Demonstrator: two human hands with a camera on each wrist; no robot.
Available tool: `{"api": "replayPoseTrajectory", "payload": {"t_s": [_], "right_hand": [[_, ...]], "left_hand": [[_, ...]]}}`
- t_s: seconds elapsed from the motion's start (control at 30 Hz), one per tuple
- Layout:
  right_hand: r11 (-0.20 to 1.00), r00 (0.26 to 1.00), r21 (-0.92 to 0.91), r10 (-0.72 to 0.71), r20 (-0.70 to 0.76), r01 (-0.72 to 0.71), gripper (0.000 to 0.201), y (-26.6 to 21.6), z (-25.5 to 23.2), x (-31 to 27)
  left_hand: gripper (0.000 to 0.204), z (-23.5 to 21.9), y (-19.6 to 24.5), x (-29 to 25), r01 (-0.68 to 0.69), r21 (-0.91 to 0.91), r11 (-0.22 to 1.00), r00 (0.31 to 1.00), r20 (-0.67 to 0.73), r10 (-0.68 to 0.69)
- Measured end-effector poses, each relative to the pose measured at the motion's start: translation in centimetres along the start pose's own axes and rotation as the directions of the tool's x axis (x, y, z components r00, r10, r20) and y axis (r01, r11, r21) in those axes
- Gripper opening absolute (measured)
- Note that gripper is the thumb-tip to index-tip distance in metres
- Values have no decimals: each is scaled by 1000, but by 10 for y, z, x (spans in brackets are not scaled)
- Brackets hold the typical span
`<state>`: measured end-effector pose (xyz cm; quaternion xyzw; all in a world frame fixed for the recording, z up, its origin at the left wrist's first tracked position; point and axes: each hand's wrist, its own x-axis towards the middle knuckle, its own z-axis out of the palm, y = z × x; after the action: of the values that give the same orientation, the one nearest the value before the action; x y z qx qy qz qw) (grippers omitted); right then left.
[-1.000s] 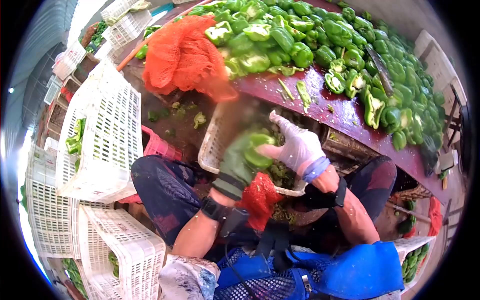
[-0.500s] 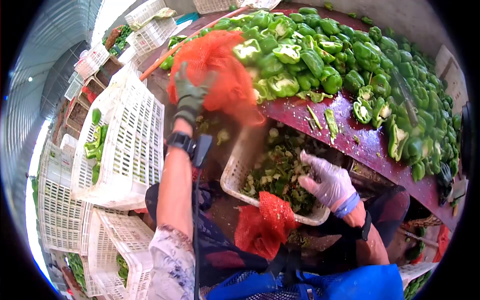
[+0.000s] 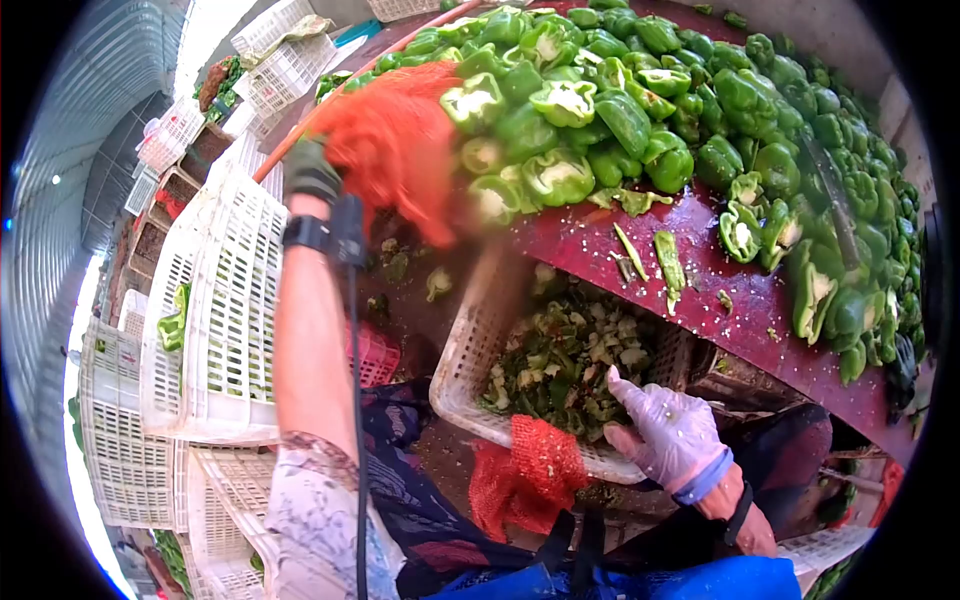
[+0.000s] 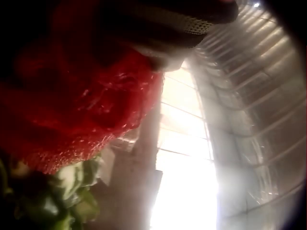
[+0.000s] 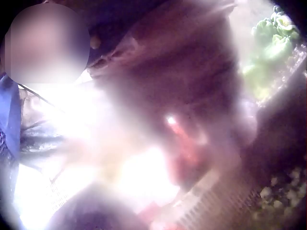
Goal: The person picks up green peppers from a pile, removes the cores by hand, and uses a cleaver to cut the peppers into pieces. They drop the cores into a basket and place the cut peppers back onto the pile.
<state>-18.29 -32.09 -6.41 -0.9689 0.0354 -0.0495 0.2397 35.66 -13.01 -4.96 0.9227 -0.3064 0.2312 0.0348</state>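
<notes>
My left hand (image 3: 312, 172), in a dark grey-green glove, grips the left edge of a bunched red mesh sack (image 3: 385, 140); its fingers are mostly hidden. In the left wrist view, the sack (image 4: 96, 110) hangs below the dark glove (image 4: 163, 24). Over the near right rim of a white basket (image 3: 470, 345) is my right hand (image 3: 672, 435) in a thin whitish glove, thumb and forefinger extended, nothing held. Chopped green pepper scraps (image 3: 570, 350) fill that basket. Green bell peppers (image 3: 625, 125), some cut, are heaped on the dark red table (image 3: 600, 245).
Tall white crates (image 3: 230, 310) stand along the left, one with peppers inside. A second piece of red mesh (image 3: 545, 460) drapes over the basket's near rim. A knife (image 3: 835, 200) lies on the heap at right. Pepper strips (image 3: 668, 268) lie near the table edge.
The left hand held a green pepper beside the right hand, then reached away to the red mesh sack without it. Hand and sack have since shifted left. The right hand has lowered slightly.
</notes>
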Motion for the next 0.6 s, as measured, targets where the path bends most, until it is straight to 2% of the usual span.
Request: {"api": "replayPoseTrajectory", "payload": {"t_s": [0.07, 0.13, 0.17, 0.3, 0.4, 0.47, 0.5, 0.53, 0.57, 0.6], "right_hand": [[1000, 1000, 23, -2, 25, 2, 63, -2, -2, -1], [1000, 999, 23, -11, 33, 11, 64, 1, 2, 0], [1000, 999, 19, -6, 48, 5, 64, 4, 5, 1], [1000, 996, -15, 12, 85, -11, 63, 18, 15, 8], [999, 995, -53, 6, 98, -1, 63, 17, 12, 11], [998, 989, -54, 23, 144, -16, 62, 11, 7, 10], [998, 981, -44, 42, 189, -34, 61, 7, 4, 8], [998, 971, -41, 58, 232, -50, 59, 5, 2, 6], [999, 973, -31, 46, 228, -40, 59, 6, 3, 3], [999, 975, -24, 32, 221, -28, 60, 7, 4, 0]], "left_hand": [[32, -20, 0, 26, 105, -170, 980, 987, -105, -124], [30, -31, 6, 53, 174, -365, 914, 962, -133, -237], [30, -31, 9, 67, 196, -445, 874, 952, -129, -279], [29, -15, 30, 109, 242, -643, 726, 953, 16, -303], [31, 11, 62, 104, 281, -784, 554, 946, 128, -298], [33, 38, 90, 78, 190, -863, 468, 930, 5, -368], [39, 54, 108, 56, 68, -846, 529, 875, -204, -438], [40, 50, 124, 29, 20, -853, 522, 913, -198, -358], [45, 79, 123, 23, 58, -796, 603, 925, -185, -333], [53, 92, 140, 9, 43, -702, 711, 872, -321, -370]]}}
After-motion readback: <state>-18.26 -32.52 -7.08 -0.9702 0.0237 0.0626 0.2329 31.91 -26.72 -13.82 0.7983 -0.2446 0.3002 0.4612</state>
